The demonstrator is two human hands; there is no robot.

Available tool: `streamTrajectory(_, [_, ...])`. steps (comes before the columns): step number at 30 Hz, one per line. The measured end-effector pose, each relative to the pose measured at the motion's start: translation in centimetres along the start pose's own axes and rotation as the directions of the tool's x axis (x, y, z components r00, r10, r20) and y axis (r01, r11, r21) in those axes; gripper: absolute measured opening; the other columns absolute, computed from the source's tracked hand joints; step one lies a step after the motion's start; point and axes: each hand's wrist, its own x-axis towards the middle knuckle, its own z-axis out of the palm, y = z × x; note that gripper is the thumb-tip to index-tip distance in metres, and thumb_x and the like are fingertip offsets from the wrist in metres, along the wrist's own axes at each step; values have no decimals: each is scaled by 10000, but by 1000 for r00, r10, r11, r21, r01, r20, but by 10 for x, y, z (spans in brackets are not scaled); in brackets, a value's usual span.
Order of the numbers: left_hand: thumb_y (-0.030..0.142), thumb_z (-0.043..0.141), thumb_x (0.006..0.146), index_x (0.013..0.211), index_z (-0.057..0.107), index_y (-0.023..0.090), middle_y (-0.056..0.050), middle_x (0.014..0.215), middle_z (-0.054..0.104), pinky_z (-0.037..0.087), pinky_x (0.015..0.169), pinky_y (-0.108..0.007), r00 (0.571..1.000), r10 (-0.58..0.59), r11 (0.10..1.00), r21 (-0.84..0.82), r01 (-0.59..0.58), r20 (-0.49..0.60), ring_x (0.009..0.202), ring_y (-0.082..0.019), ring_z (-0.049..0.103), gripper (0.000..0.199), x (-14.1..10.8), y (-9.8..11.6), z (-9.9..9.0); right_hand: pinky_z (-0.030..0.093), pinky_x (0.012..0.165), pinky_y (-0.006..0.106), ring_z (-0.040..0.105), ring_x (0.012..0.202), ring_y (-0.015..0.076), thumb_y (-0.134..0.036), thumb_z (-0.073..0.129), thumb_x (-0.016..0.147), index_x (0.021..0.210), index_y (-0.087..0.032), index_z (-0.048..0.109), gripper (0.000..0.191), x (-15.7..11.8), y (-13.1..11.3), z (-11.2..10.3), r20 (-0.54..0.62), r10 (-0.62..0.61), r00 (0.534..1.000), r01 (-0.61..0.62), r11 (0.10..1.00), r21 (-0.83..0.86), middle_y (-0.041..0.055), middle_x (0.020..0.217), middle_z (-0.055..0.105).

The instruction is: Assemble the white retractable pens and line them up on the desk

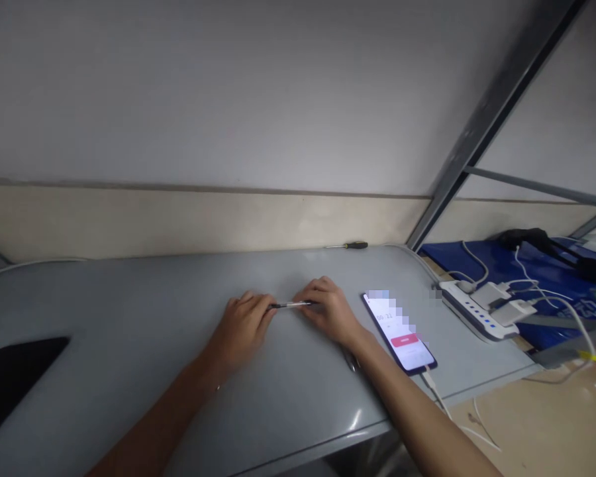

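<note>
Pale wall (203,99) rises beyond the phone, and your grey worktop (144,291) stretches out beneath it, mostly to its left. To the phone's right a metal frame (496,126) slants up, with a blue sheet (506,265) lying farther right. Well to the phone's left, at the worktop's near side, you have a flat black object (22,377), cut off by the view. Just right of the phone sits a white power strip (469,318) with plugs and cables in it. Your phone (402,334) itself lies face up, lit, a white cable (437,394) at its near end. Left of the phone, your left hand (247,328) pinches one end of the pen and your right hand (330,311), closer to the phone, grips the other. You hold the pen (292,305) roughly level, left of the phone. Beyond the phone, slightly left, a screwdriver (356,245) lies near the wall.
</note>
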Motion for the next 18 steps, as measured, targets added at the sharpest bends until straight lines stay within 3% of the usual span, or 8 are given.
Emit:
streamTrajectory(13, [304,353,990,904,576,203,-31,863,644,395,797,-360,997,80,995,-58,-81,-17,856,-199,529,259,0,-3,0,456,774,312,589,835,180,-227,623,884,912,-206,718,101,4,-12,-9,83,43,996,-55,987,149,48,856,677])
streamTrajectory(18, [288,368,986,904,573,204,-27,862,646,387,769,-351,995,94,994,-47,-95,-13,849,-202,530,235,1,-2,-3,433,706,283,587,733,157,-299,531,941,823,-185,712,244,5,-13,-10,168,58,984,-88,980,179,33,753,670])
